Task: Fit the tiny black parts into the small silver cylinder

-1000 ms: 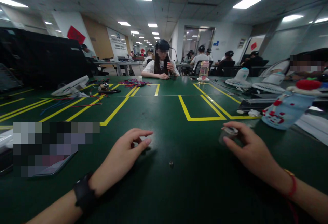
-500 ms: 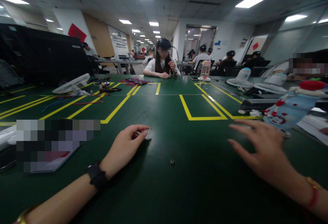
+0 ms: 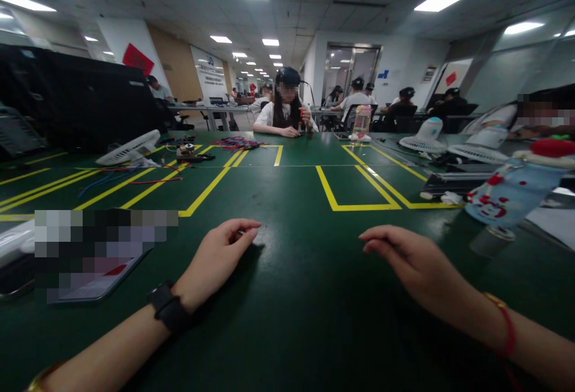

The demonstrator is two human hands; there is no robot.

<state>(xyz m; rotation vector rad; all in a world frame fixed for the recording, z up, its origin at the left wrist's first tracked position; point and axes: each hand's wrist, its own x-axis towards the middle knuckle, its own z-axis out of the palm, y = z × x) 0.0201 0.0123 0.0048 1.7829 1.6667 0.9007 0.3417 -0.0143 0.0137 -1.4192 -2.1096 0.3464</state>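
My left hand (image 3: 218,258) rests on the green table mat (image 3: 296,320), a black watch on its wrist. Its thumb and fingers are curled around a small pale object (image 3: 254,237) lying on the mat. My right hand (image 3: 415,266), with a red cord on the wrist, hovers low over the mat. Its fingers are stretched toward the left and hold nothing. A small clear jar (image 3: 490,240) stands on the mat to the right of this hand.
A blue-and-white bottle with a red cap (image 3: 516,191) lies at the right by papers. A phone (image 3: 90,272) lies at the left. Yellow tape boxes (image 3: 354,206), small fans (image 3: 128,149), loose wires (image 3: 236,142). A person (image 3: 285,111) sits across the table; other people work behind.
My right hand has let go of the small clear jar, which now stands at the right, and has moved left with its fingers spread. My left hand has barely moved.
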